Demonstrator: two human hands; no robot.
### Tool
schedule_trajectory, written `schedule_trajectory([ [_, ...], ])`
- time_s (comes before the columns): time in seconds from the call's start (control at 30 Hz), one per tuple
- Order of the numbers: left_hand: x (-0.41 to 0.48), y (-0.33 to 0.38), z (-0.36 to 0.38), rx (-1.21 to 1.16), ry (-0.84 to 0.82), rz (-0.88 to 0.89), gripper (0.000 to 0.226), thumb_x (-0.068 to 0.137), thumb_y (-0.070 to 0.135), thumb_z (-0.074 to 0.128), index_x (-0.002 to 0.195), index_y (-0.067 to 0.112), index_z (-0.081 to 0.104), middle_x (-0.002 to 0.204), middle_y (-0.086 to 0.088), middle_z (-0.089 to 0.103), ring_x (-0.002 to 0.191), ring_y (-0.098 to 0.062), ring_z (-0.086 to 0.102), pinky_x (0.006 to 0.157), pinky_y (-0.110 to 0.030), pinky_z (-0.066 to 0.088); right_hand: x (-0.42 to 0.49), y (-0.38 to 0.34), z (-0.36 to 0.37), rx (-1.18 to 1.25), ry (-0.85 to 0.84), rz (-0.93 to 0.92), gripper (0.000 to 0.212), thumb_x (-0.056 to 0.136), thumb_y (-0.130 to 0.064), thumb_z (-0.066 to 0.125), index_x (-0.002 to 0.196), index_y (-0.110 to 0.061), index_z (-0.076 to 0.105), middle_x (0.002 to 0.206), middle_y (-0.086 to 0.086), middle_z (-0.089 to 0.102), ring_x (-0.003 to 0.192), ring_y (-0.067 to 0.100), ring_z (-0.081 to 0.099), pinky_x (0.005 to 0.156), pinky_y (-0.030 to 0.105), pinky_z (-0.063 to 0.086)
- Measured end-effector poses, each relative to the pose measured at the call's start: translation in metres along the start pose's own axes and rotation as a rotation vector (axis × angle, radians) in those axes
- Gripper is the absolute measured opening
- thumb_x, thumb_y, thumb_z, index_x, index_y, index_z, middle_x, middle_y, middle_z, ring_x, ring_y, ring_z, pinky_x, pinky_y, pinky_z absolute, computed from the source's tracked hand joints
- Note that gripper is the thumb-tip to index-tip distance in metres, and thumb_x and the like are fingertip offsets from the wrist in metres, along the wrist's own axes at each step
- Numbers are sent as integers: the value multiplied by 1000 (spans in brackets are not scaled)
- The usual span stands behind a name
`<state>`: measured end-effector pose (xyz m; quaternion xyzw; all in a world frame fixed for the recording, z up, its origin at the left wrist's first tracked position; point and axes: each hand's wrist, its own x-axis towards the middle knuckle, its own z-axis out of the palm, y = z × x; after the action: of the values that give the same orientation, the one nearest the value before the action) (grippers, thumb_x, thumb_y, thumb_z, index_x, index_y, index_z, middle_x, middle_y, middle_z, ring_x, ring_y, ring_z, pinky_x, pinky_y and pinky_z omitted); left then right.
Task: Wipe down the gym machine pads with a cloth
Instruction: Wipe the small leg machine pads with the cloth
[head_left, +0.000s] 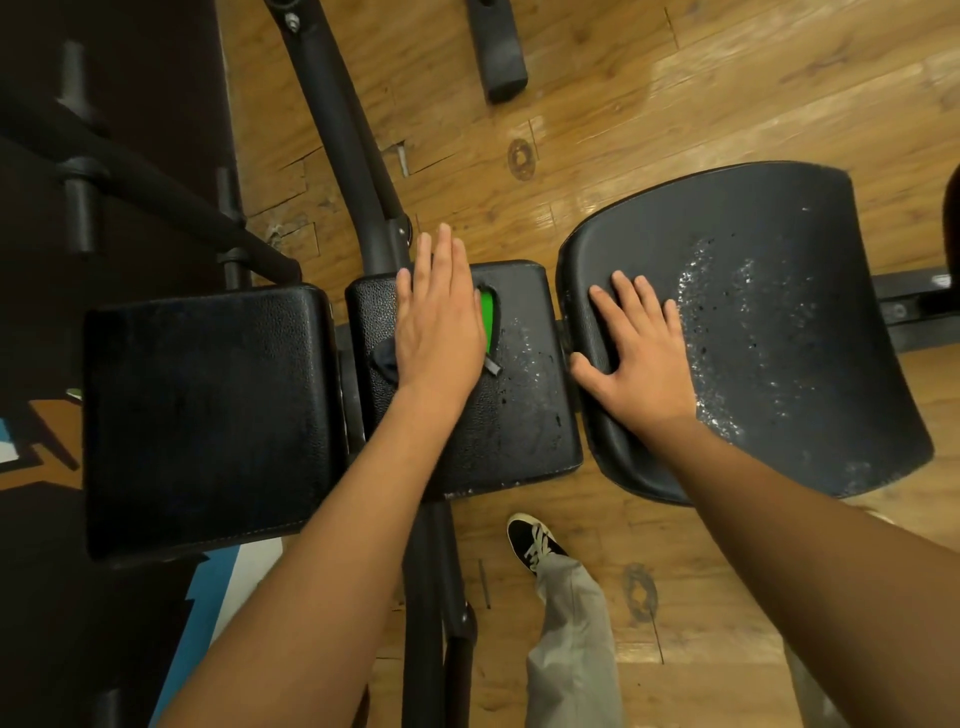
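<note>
Three black pads lie in a row: a left pad (208, 415), a middle pad (524, 410) and a curved right seat pad (789, 322). My left hand (439, 317) lies flat with straight fingers on the middle pad, pressing a dark cloth (385, 361) whose corner pokes out beside the wrist. A tear in the middle pad shows green foam (487, 319) just right of that hand. My right hand (636, 348) rests open and spread on the left part of the seat pad. White flecks or droplets mark the seat pad and the middle pad's right side.
Black frame tubes (348, 156) run up from the middle pad, and more bars (156, 192) stand at left. Another tube (431, 597) passes below. My shoe (535, 540) and trouser leg stand on the wooden floor (675, 104). A dark mat (104, 623) lies at left.
</note>
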<state>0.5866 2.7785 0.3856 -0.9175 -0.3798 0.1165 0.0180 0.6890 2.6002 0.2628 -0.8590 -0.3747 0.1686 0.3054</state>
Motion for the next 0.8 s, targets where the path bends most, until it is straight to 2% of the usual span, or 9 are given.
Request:
schedule_trajectory([
  [0.17,-61,-1,7,-41,-14,21,59,110,29,31,162,13,10,170,-4,-1,156,-19,-9,125,-39,-3,0,-2,-1,20,-10,8,78,89,-55,54,159,-26,34,170,-1,21,158,21,8,128,50,4],
  [0.3,-117,-3,17,7,-59,48,59,107,30,32,160,14,10,169,-4,5,156,-20,-2,124,-41,3,0,-2,-2,14,-16,9,77,90,-55,54,159,-27,33,170,-1,20,158,21,7,128,50,4],
  [0.47,-72,-4,12,-4,-38,50,58,108,30,28,161,12,12,170,-5,3,156,-19,-3,124,-38,-2,0,-2,-2,15,-20,11,77,91,-55,53,159,-27,33,170,-1,19,159,20,6,128,51,4],
  [0.57,-49,-3,11,-7,-30,60,58,109,29,28,162,11,12,170,-6,4,157,-20,-2,125,-40,0,0,-3,-3,19,-21,16,77,90,-55,53,159,-27,34,170,-1,19,159,20,6,128,50,4],
  [0.8,-123,-3,25,29,-27,108,55,110,28,29,161,11,14,170,-7,8,156,-22,1,125,-43,10,0,-3,-4,17,-33,14,78,89,-56,51,159,-27,33,170,-1,19,158,21,6,128,50,4],
])
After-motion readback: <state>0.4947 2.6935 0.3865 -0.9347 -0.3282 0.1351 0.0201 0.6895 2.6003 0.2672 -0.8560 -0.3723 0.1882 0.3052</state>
